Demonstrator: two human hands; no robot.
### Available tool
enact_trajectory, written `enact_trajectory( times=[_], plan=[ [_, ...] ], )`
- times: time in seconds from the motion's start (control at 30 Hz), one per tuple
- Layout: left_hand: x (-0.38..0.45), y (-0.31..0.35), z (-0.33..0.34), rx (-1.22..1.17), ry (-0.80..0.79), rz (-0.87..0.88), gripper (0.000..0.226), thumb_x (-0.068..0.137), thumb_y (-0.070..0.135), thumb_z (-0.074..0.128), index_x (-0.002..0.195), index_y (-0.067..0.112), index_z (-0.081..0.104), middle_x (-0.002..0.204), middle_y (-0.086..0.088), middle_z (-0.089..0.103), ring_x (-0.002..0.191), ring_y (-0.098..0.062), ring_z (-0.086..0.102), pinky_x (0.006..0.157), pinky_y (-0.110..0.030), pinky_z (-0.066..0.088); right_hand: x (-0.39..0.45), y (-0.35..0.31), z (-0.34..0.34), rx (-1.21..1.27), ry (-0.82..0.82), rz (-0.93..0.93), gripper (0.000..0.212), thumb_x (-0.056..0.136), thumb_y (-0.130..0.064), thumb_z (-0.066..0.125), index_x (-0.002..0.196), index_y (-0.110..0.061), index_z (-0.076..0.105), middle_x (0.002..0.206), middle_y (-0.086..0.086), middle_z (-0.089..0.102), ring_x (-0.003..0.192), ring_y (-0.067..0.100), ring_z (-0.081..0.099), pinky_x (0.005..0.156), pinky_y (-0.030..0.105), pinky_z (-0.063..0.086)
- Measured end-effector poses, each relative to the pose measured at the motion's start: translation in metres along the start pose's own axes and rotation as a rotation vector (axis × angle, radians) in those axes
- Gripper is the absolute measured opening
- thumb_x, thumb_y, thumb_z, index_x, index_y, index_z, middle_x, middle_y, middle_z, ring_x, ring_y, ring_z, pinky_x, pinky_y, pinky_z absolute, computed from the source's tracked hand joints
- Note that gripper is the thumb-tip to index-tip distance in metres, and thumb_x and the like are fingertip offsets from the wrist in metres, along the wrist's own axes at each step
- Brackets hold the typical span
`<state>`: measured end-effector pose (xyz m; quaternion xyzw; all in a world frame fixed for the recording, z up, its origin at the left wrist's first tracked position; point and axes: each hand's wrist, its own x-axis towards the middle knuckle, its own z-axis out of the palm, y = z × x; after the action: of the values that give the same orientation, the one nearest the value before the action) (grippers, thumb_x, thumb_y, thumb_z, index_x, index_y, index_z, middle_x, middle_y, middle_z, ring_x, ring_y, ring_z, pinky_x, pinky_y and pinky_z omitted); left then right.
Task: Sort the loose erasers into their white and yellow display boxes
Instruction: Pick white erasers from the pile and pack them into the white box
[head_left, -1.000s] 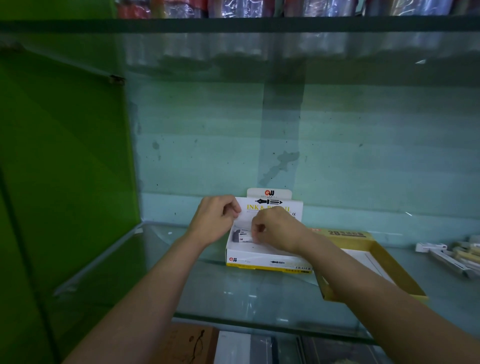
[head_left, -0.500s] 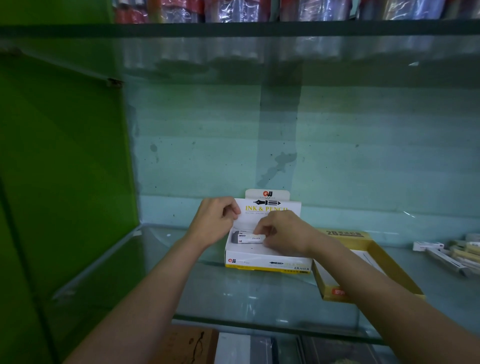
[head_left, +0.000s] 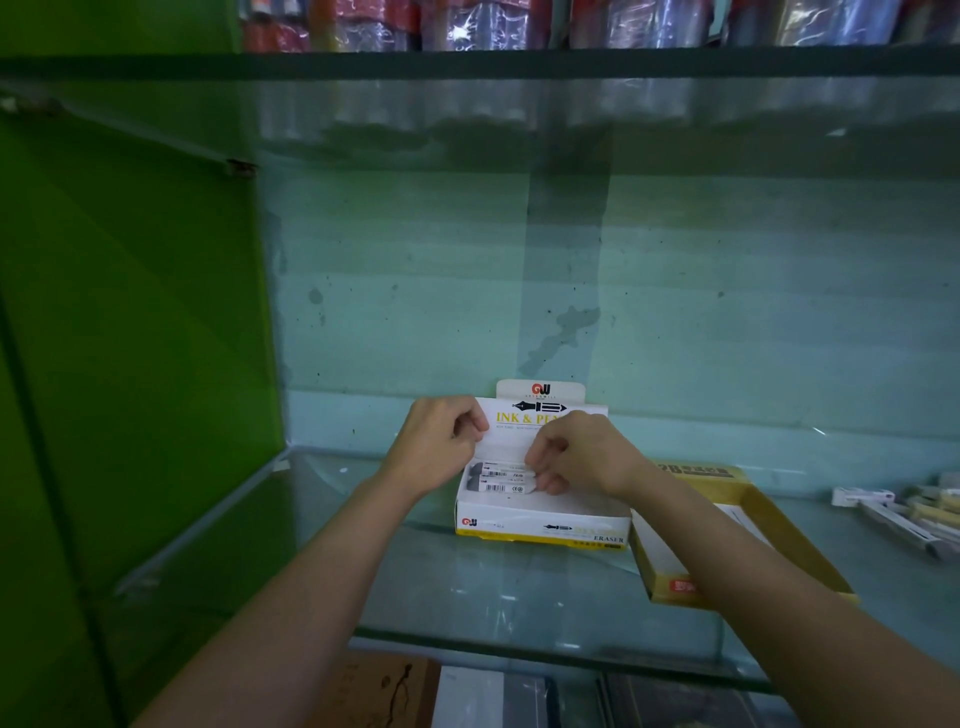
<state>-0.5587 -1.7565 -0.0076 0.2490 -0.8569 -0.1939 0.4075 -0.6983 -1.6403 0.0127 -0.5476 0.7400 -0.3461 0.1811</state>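
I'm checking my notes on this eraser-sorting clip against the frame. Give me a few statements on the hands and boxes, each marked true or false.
1. The left hand pinches the upright lid flap of the white display box. True.
2. The right hand is inside the yellow display box. False: it is over the white box, fingers on an eraser.
3. The yellow box stands to the right of the white box. True.
4. The white box holds no erasers. False: wrapped erasers lie at its left end.
5. Both boxes stand on a glass shelf. True.
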Motion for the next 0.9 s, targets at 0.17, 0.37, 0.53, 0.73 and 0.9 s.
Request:
enact_trajectory(
  times=[0.17, 0.37, 0.53, 0.73, 0.9],
  plan=[
    [0.0, 0.002, 0.001, -0.009, -0.005, 0.012, 0.025, 0.076, -0.01, 0.049, 0.075, 0.007, 0.068, 0.071, -0.003, 0.067, 0.062, -0.011, 0.055, 0.06, -0.007, 0.038, -0.002, 0.002, 0.002, -0.204, 0.005, -0.054, 0.009, 0.077, -0.01, 0.07, 0.085, -0.011, 0.066, 0.083, 0.005, 0.065, 0.079, 0.019, 0.061, 0.075, 0.024, 0.05],
    [-0.001, 0.001, 0.0, -0.014, -0.007, -0.001, 0.025, 0.077, -0.009, 0.049, 0.075, 0.007, 0.068, 0.073, -0.005, 0.069, 0.064, -0.013, 0.056, 0.059, -0.006, 0.038, 0.005, -0.014, 0.021, -0.68, 0.027, -0.177, 0.007, 0.082, -0.02, 0.059, 0.081, -0.013, 0.058, 0.104, 0.015, 0.063, 0.1, 0.027, 0.054, 0.074, 0.026, 0.037],
    [-0.002, 0.002, 0.001, -0.017, -0.012, -0.001, 0.024, 0.076, -0.005, 0.052, 0.074, 0.012, 0.069, 0.073, -0.003, 0.07, 0.068, -0.017, 0.06, 0.068, -0.021, 0.046, 0.006, -0.018, 0.023, -0.739, 0.049, -0.12, 0.012, 0.082, -0.018, 0.055, 0.086, -0.007, 0.058, 0.106, 0.018, 0.061, 0.1, 0.029, 0.055, 0.078, 0.03, 0.044],
    [-0.002, 0.004, 0.001, -0.022, -0.023, -0.006, 0.024, 0.076, -0.005, 0.05, 0.074, 0.012, 0.068, 0.074, -0.006, 0.07, 0.068, -0.019, 0.059, 0.068, -0.024, 0.047, 0.005, -0.022, 0.034, -0.782, 0.091, -0.002, 0.029, 0.084, -0.022, 0.052, 0.103, -0.002, 0.058, 0.116, 0.019, 0.056, 0.107, 0.032, 0.053, 0.075, 0.028, 0.038],
    [-0.003, 0.003, 0.001, -0.047, -0.013, -0.045, 0.027, 0.075, -0.004, 0.046, 0.073, 0.012, 0.067, 0.074, -0.008, 0.069, 0.073, -0.024, 0.063, 0.072, -0.033, 0.052, -0.004, -0.03, 0.017, -0.715, 0.037, 0.025, 0.026, 0.088, -0.016, 0.049, 0.105, -0.003, 0.064, 0.118, 0.013, 0.061, 0.112, 0.03, 0.053, 0.089, 0.029, 0.041]
  ],
)
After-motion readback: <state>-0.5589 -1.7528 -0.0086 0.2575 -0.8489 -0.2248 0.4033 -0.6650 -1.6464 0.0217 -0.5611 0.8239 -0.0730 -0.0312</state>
